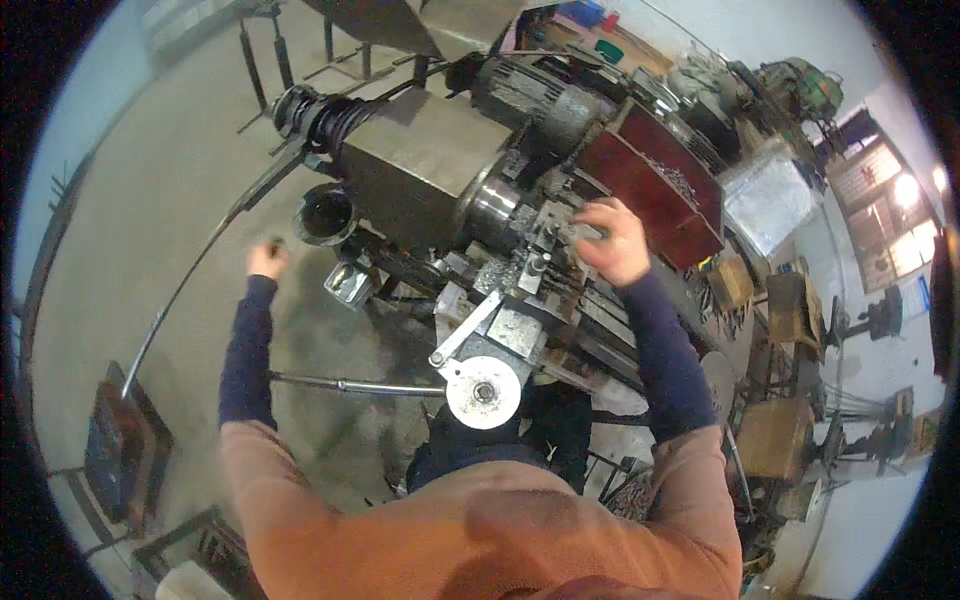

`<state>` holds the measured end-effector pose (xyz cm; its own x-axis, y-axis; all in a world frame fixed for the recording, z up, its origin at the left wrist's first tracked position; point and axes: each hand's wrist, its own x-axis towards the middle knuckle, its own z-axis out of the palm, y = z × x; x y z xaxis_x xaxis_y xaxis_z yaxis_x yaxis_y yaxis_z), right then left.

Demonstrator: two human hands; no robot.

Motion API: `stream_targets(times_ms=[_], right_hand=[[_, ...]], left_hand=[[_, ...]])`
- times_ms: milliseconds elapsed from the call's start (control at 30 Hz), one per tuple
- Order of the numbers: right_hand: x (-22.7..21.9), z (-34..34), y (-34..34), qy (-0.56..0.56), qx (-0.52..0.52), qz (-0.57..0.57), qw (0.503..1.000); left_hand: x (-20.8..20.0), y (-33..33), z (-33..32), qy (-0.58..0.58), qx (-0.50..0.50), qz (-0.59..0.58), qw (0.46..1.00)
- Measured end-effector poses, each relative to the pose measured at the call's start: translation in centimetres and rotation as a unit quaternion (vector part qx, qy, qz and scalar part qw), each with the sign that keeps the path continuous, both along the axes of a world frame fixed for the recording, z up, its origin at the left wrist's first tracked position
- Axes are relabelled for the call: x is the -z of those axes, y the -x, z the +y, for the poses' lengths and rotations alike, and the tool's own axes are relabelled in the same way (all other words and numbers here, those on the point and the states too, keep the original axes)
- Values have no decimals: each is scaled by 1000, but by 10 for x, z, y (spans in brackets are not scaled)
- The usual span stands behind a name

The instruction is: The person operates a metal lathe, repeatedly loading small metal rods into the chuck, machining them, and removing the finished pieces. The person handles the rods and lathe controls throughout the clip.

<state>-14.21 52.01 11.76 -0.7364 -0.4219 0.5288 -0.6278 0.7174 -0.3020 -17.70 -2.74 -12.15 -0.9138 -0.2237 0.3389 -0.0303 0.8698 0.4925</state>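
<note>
Your left hand (268, 262) pinches a small dark piece (276, 243), well apart from the lathe (430, 140); your right hand (615, 245) curls near the tool post (545, 232), grip unclear.

A bright white spot glares at the window (872, 182) on my right. The round metal part (493, 208) on the machine (425, 145) shines. The floor (190, 230) is pale, but dim near the machine's left edge. Far things look fuzzy, lines bend, and corners go black.
</note>
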Motion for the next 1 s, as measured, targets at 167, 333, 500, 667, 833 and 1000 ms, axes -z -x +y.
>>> stream_targets(times_ms=[167,333,500,667,833,1000], right_hand=[[4,118,-93,-17,166,-62,984],[41,232,-193,-18,359,-108,927],[99,370,-290,-84,570,-254,777],[181,512,-433,-212,691,-380,578],[195,517,-440,-267,710,-417,501],[211,425,-454,-231,794,-295,480]], left_hand=[[91,33,89,162,59,-320,932],[73,49,75,333,163,-245,896],[33,4,53,251,64,-281,924],[-38,-89,23,96,17,-232,968],[11,-174,2,-171,-92,-138,971],[23,-205,28,-378,-246,-21,893]])
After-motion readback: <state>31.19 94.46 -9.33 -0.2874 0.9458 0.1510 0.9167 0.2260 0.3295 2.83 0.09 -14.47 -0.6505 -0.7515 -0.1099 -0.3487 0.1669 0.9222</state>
